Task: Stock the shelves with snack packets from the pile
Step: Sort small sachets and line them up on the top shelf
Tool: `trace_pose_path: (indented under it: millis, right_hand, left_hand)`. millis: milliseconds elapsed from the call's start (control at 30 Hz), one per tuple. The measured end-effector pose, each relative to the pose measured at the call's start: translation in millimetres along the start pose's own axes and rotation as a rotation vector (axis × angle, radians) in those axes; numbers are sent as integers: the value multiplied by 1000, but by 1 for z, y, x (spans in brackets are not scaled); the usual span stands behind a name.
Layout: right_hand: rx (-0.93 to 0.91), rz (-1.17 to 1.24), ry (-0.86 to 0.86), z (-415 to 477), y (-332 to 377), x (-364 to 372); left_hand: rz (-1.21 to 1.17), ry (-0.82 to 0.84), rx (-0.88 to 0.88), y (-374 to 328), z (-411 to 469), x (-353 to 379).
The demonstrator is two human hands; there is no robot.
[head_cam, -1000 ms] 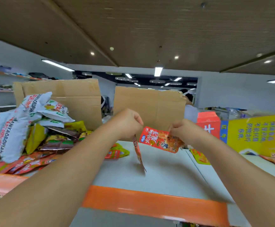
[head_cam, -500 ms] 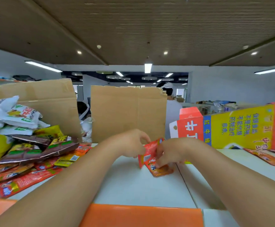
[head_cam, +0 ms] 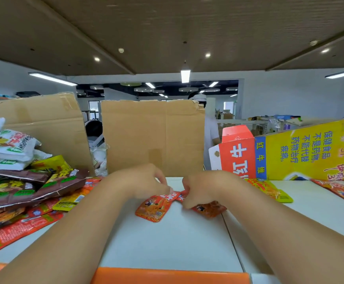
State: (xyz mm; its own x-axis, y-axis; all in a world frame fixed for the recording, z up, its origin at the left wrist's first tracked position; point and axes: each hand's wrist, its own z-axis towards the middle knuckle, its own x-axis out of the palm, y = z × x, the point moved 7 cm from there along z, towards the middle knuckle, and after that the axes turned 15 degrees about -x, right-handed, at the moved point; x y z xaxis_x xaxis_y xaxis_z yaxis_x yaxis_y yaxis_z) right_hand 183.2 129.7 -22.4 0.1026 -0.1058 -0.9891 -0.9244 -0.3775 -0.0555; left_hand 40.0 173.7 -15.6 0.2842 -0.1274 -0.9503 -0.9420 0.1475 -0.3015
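Left hand [head_cam: 144, 183] has its fingers curled and pinches the top of the first red packet [head_cam: 152, 208]. Right hand [head_cam: 205, 189] is just beside it, fingers curled too, and it pinches the top of the second red packet [head_cam: 210, 210].

Under both hands is the white shelf [head_cam: 167, 242], which has an orange front edge. At the back of it stand two big brown boards, the middle cardboard sheet [head_cam: 152, 136] and the left cardboard sheet [head_cam: 39, 119]. A long yellow and red box [head_cam: 300, 152] lies on its side at the right.

The pile of snack packets [head_cam: 23, 181] fills the left side of the shelf. It has white bags on top, brown ones under them and red ones at the bottom.

Both red packets sit low on the shelf in the middle, and their top corners meet between the two hands. A yellow packet [head_cam: 273, 191] lies flat near the box, just right of the right hand. A far red packet [head_cam: 339, 191] lies flat further to the right.
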Motion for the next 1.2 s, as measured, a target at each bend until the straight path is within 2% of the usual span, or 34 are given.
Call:
trace_pose_path:
  millis: [133,267,400,767,1000,1200]
  right_hand:
    - [16,9,-2,-3,-5,-1]
    - [56,32,-47,-9,-13,-7]
    - [113,95,-191,-20,-27,-18]
    - [192,261,-688,-34,-52,-37]
    - [170,314,-797,-33,-51,-41]
    - [130,333,-795,-33,-54,-40]
  left_hand:
    - [193,52,-61,2,1,16]
    - [181,16,-62,-3,-2,17]
    - [152,-15,-46,1,-2,14]
    - [-387,-264,200,-9,-10,-19]
    - [-482,-310,232,2,-3,-26]
    - [-473,-357,249,0,-1,-32]
